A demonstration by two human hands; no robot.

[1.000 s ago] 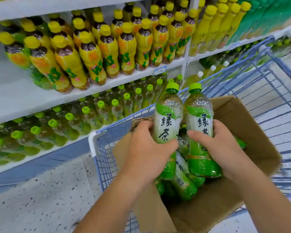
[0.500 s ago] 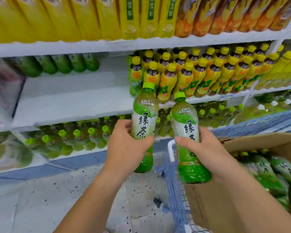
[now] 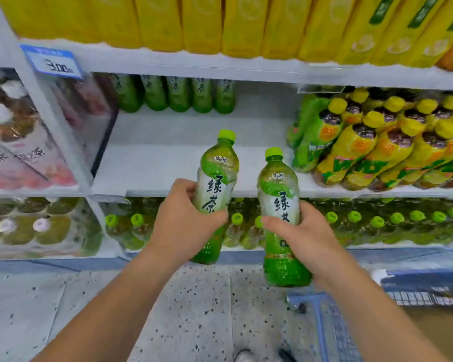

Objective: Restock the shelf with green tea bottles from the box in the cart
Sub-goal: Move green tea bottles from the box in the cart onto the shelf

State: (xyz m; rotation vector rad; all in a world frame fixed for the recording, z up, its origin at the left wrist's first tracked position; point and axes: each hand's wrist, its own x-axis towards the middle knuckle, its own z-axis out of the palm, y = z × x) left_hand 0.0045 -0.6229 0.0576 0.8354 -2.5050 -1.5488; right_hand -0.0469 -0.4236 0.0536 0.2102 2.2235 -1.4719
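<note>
The person's left hand (image 3: 186, 226) has its grip closed around the middle of one green tea bottle (image 3: 216, 178), and the right hand (image 3: 306, 236) is clenched around a second green tea bottle (image 3: 280, 194). Both bottles are held in the air in front of the white shelf (image 3: 168, 163), just beside each other. Each has a lime cap, a pale label with dark characters and a green base. Both stand nearly upright, caps up, the left one tilted slightly right.
</note>
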